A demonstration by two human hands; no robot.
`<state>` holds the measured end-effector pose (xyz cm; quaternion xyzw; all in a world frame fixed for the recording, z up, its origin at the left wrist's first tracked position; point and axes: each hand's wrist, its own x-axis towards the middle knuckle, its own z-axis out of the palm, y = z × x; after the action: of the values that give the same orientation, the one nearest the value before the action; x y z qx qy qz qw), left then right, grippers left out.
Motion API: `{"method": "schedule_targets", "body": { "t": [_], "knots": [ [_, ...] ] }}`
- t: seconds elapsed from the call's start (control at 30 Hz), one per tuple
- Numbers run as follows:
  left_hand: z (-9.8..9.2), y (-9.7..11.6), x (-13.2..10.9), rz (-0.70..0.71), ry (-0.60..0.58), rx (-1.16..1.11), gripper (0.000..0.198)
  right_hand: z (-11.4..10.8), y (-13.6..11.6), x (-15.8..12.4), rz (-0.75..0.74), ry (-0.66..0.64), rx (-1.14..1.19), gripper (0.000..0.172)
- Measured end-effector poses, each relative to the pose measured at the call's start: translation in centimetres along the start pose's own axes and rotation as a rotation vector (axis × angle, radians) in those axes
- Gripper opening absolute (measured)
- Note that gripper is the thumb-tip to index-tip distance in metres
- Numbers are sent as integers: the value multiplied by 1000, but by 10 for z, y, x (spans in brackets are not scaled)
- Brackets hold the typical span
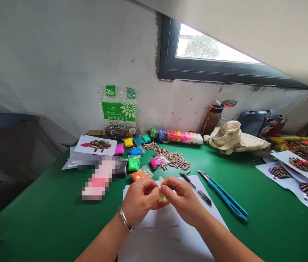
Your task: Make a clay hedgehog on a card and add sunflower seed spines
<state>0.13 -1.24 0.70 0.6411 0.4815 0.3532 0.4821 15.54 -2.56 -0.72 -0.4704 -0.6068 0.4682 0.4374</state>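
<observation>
My left hand (140, 200) and my right hand (182, 199) meet above a white sheet of paper (170, 233) on the green table (47, 214). Both pinch a small clear packet of pale yellow-green clay (161, 189) between fingers and thumbs. A silver bracelet (125, 219) sits on my left wrist. Just behind the hands lie small packets of coloured clay, orange (141, 174), green (133, 163) and pink (156, 162), and a heap of sunflower seeds (172, 157).
A black pen (196, 188) and a blue craft knife (223, 196) lie right of the paper. At the wall stand a seed bag (119, 112), a row of clay tubs (177, 137), a bottle (214, 118) and a cloth bag (234, 140). Seed pictures (303, 171) lie at right.
</observation>
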Motion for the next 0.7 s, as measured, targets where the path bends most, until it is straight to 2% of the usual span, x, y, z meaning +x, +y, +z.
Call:
{"method": "schedule_targets", "body": {
  "t": [0.07,0.2,0.27,0.37,0.47,0.6,0.7],
  "knots": [
    [1,-1,0,10,47,43,22,1,0,0,-19,33,-103,22],
    [3,-2,-2,104,192,239,22,2,8,2,-23,222,-277,20],
    [3,-4,-3,169,255,349,21,1,12,3,-31,264,-330,22],
    [4,-6,-4,272,287,474,20,2,12,3,-30,210,-322,21],
    [6,-9,-6,343,270,546,20,3,12,3,-18,140,-350,18],
    [10,-9,-8,401,249,638,21,4,15,5,-1,122,-437,24],
    [10,-8,-9,423,243,617,23,2,14,6,25,98,-295,23]
  ]
}}
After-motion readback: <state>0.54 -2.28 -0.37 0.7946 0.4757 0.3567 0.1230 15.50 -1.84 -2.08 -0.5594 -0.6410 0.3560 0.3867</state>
